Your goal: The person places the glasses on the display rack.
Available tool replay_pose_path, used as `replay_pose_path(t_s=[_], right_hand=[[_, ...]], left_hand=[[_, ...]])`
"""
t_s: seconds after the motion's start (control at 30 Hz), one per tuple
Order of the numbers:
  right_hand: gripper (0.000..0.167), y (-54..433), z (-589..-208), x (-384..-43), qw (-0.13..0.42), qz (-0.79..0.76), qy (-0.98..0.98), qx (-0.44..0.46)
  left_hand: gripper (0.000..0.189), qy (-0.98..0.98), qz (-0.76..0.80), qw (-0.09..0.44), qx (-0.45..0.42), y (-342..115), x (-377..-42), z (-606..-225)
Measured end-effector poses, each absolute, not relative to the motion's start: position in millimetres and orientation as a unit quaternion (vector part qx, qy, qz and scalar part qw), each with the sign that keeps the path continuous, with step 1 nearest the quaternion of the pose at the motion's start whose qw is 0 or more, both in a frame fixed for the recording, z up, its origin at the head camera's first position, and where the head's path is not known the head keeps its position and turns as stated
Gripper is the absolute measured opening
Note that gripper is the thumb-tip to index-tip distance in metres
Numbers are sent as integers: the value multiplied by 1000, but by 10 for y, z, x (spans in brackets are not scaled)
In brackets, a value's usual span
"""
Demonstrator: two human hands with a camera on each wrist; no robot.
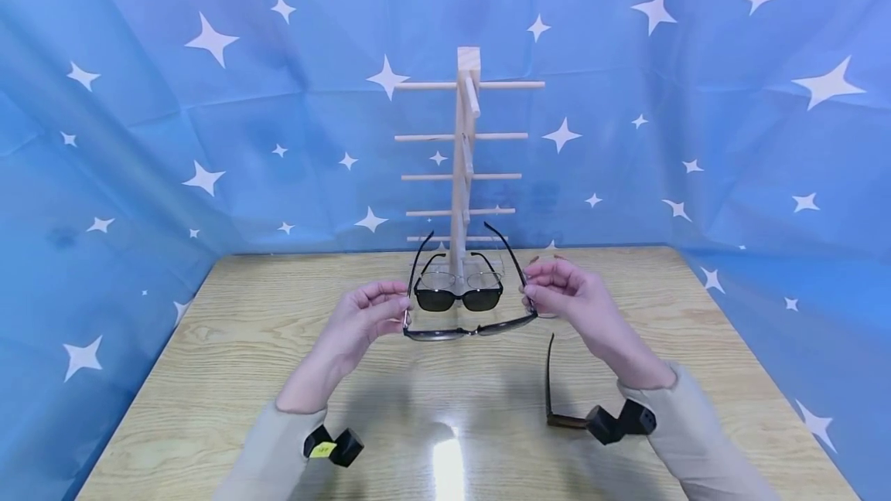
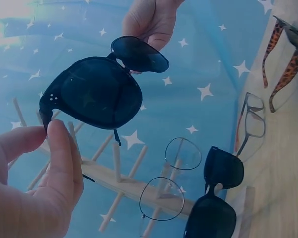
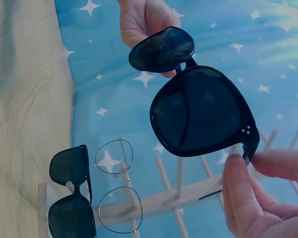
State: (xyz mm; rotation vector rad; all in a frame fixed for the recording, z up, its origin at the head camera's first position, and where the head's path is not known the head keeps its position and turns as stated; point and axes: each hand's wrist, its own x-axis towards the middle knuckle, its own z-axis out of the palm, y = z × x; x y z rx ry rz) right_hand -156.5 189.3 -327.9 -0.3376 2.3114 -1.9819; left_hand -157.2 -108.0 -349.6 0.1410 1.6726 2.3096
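Backdrop: blue cloth [image 1: 313, 45] printed with white four-pointed stars, behind and to both sides. Work surface: wood-grain table [image 1: 264, 323], with a bright light reflection at the near middle.

At the far middle, a wooden rack [image 1: 460, 145] stands upright, with rows of pegs reaching left and right. On its lower part sits a smaller pair of dark sunglasses [image 1: 436, 300], lenses facing near; wire-rimmed glasses [image 2: 162, 177] are just above them.

Held item: large black sunglasses [image 2: 102, 91], raised above the table on the near side of the rack. Front faces near, both temples unfolded and pointing far. Left hand [image 1: 369, 311]: thumb and fingers pinched on the left temple, close to the hinge. Right hand [image 1: 567, 296]: same grip on the right temple, by its hinge. The lenses span the gap between the hands, clear of the fingertips.

Also on the right of the table: tortoiseshell glasses [image 2: 286, 74] and a clear-lens pair [image 2: 255, 124] with a reddish temple.

Markings: pale dots clustered at the front corners of the held frame, by the hinges. Yellow sticker [image 1: 323, 450] at the left wrist camera [image 1: 346, 447]; dark mark on it, too small to read.
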Motion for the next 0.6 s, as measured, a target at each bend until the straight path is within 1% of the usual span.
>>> replay_pose_path(t_s=[0.2, 0.5, 0.6], right_hand=[[35, 1858, -3198, -1755, 41, -638, 763, -97], [30, 1831, -3117, -2056, 50, -653, 752, -73], [29, 1831, -3109, -2148, 59, -656, 750, -62]], left_hand=[[18, 543, 828, 139, 31, -1075, -1742, -3429], [12, 524, 840, 139, 13, -1046, -2023, -3368], [13, 525, 839, 140, 1, -1033, -2096, -3367]])
